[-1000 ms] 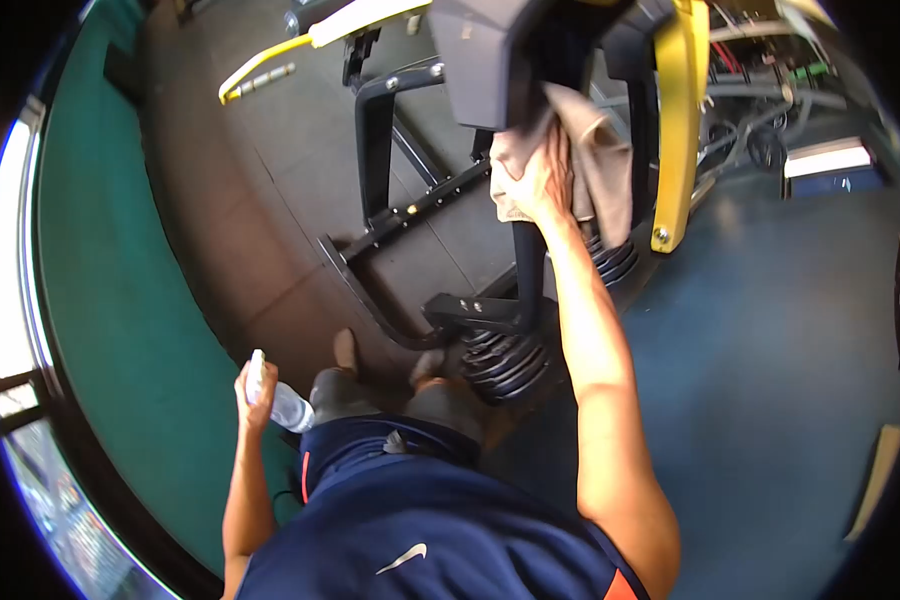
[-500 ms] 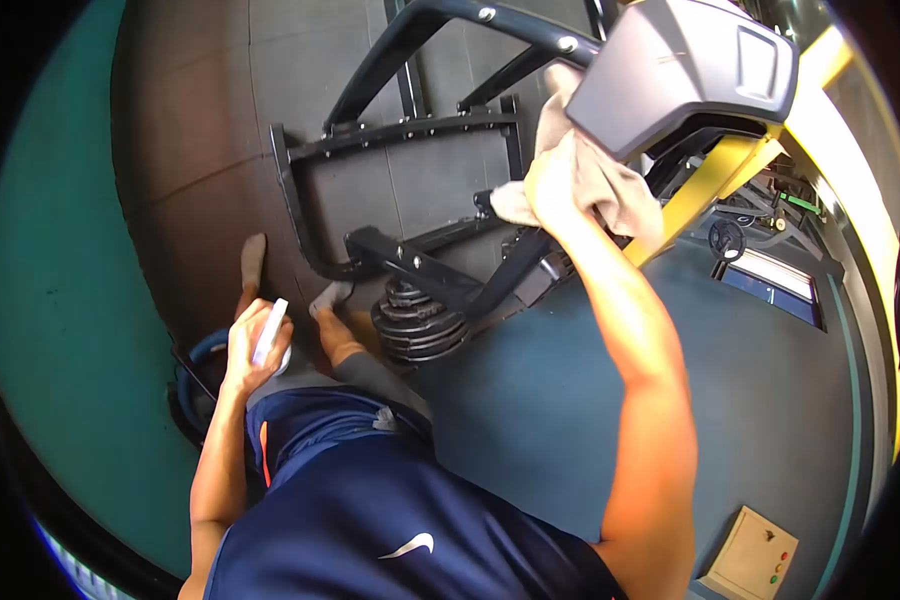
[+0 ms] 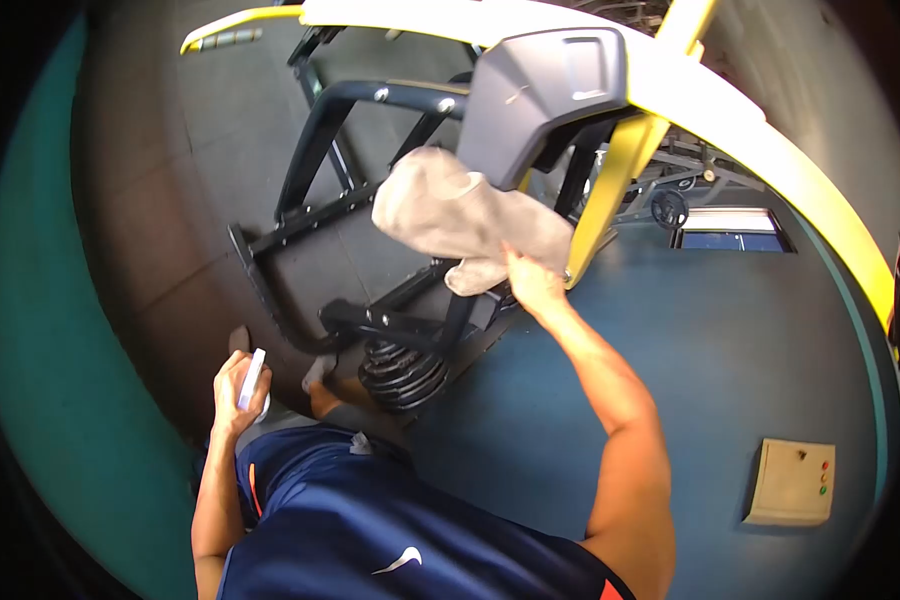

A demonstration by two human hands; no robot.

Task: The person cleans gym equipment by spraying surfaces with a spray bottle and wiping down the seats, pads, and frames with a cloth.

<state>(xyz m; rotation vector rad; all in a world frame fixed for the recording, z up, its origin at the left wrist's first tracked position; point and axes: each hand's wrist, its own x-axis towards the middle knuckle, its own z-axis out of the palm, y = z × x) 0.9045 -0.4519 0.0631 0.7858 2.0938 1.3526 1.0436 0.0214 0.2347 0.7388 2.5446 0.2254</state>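
Note:
My right hand is closed on a beige cloth, which billows out to the left in front of the machine. Just above the cloth is the grey plastic cover of a gym machine with a yellow frame. Low on the left, my left hand is wrapped round a spray bottle, its white trigger head showing above the fingers. Most of the bottle's body is hidden by the hand and the shorts.
The machine's black steel base spreads across the dark floor mats. Stacked black weight plates stand close to my feet. A long yellow arm curves over the right side. On the blue-grey wall at right is a beige control box.
My right hand has drawn down and left off the grey cover, and the cloth has swung out wide. The view has shifted, showing more of the yellow arm. My left hand keeps the spray bottle.

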